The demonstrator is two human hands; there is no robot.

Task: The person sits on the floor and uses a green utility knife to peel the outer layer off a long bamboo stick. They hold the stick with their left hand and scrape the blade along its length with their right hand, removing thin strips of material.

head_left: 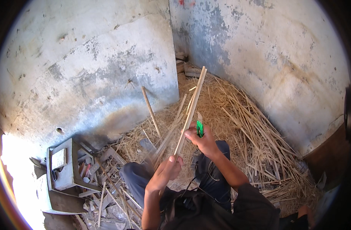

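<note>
peeling walls (110, 50), strip (192, 108) in left fingers (170, 162)

Split strip (194, 101): pale wood or bamboo, dry, smooth along its length, edges frayed. Green tool handle (200, 129): plastic by its look from here, bright. Walls (252, 38): rough plaster, matt, paint flaking. Stick pile (261, 142): woody, straw-like, coarse. Shavings (213, 96): fine, fibrous. Trousers (137, 176), shirt (206, 212): dark matt cloth. Box-shaped furniture (66, 180): dull, scuffed surface.
</note>
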